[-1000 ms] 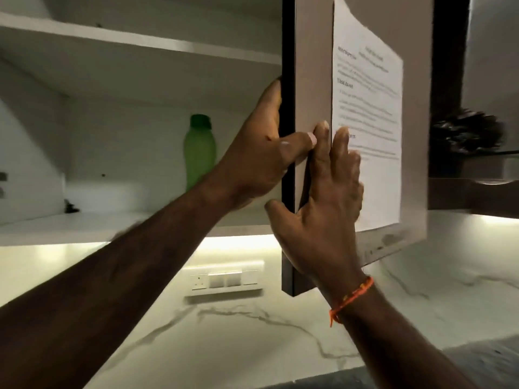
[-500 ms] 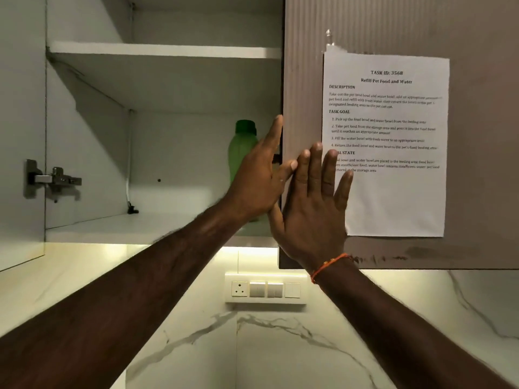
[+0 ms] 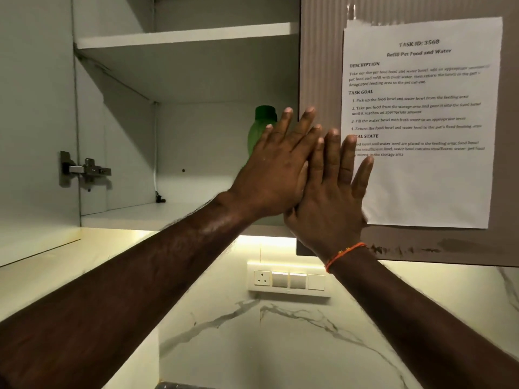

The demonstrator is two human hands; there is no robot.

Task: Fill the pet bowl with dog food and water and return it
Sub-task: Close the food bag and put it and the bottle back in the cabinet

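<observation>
Both flat hands [image 3: 306, 178] shifted onto ribbed door [image 3: 320, 66].

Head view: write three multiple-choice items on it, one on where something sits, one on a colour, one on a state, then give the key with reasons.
1. Where does the bottle stand?
A. on the lower shelf inside the open cabinet
B. on the top shelf
C. below the cabinet, by the switch panel

2. What colour is the band on the right wrist?
A. blue
B. orange
C. white

3. How are the hands set?
A. both closed around the bottle
B. open and flat, fingers spread, at the cabinet door
C. one pressing a wall switch

Key: 1 A, the bottle rises from the lower shelf behind the left hand. 2 B, the band shows orange. 3 B, the right hand lies flat on the cabinet door beside the taped sheet, the left overlapping it, neither gripping anything.
</observation>
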